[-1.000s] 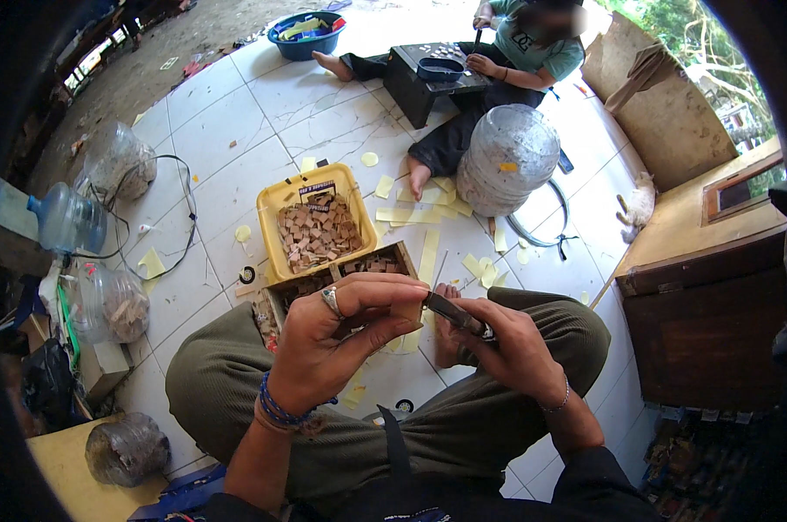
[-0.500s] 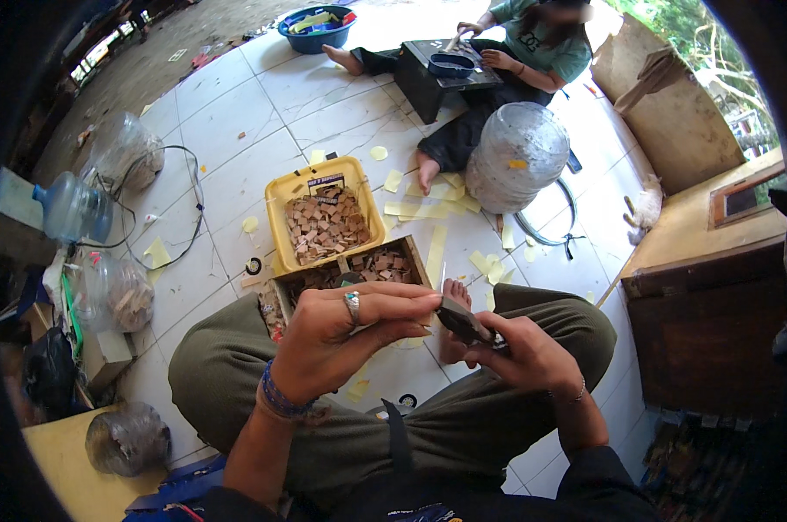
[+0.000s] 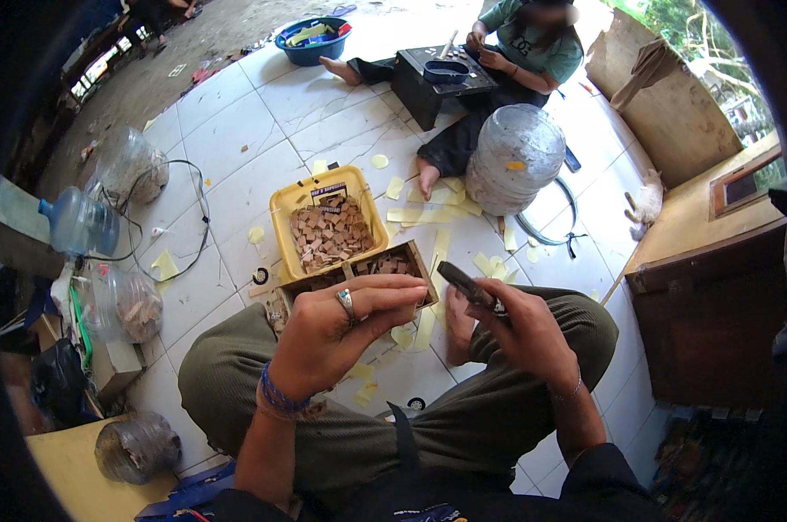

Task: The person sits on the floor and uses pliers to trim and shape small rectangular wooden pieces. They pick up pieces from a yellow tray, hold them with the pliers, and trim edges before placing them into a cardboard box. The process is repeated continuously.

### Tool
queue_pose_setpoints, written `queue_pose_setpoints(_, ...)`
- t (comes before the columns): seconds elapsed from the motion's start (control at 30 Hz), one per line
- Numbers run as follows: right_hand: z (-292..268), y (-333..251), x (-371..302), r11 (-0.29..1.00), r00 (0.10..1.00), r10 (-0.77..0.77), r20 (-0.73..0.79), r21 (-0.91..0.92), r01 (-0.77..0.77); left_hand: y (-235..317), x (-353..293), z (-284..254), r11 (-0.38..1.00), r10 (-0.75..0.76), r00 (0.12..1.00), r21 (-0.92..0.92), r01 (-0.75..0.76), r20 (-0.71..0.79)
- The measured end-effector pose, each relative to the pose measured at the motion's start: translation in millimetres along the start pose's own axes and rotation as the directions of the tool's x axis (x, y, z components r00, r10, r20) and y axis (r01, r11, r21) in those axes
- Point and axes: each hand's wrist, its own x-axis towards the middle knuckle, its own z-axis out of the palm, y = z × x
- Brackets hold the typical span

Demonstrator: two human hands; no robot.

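My left hand (image 3: 346, 326), wearing a ring and a blue bracelet, is closed in a pinch in front of my lap. What its fingertips hold, if anything, is too small or hidden to make out. In my right hand (image 3: 528, 335) is a dark, blunt-ended hand tool (image 3: 465, 283), gripped with its tip up and to the left, a short gap from my left fingertips. Beyond my hands lies a wooden box (image 3: 420, 261) with small brown pieces, partly covered by my left hand. A yellow tub (image 3: 282, 209) behind it holds many more brown pieces (image 3: 328, 235).
Yellow scraps (image 3: 415, 215) lie about the tiled floor. A co-worker (image 3: 533, 52) sits ahead at a low dark table (image 3: 424, 100) with a blue tray (image 3: 446, 72). A large clear plastic container (image 3: 515, 161) stands nearby. Bottles (image 3: 85, 217) and a black cable (image 3: 206, 196) are left; a wooden cabinet (image 3: 706, 322) is right.
The tool in my right hand has drawn back from my left fingertips, its tip now tilted upward. The co-worker's hands have come together above the low table.
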Motion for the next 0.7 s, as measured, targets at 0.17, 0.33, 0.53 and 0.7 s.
queue_pose_setpoints(0.17, -2.0, 3.5, -0.3, 0.999, 1.0, -0.018, 0.011, -0.044, 0.018, 0.5, 1.1, 3.8, 0.997, 0.046, 0.999, 0.056, -0.047, 0.024)
queue_pose_setpoints(0.33, -0.8, 3.5, -0.9, 0.998, 0.999, 0.021, 0.044, -0.055, -0.019, -0.3, 1.4, 5.9, 0.995, 0.046, 0.998, 0.089, -0.049, 0.042)
queue_pose_setpoints(0.53, 1.8, 5.1, -0.6, 0.998, 0.999, -0.032, -0.017, -0.059, 0.03, -3.8, 2.5, 5.9, 0.989, 0.057, 0.997, 0.135, -0.065, 0.058)
queue_pose_setpoints(0.7, 3.5, 8.5, -2.5, 0.989, 1.0, -0.006, 0.0, -0.149, 0.006, -1.2, 5.8, 8.2, 0.993, 0.026, 1.0, 0.119, -0.028, 0.015)
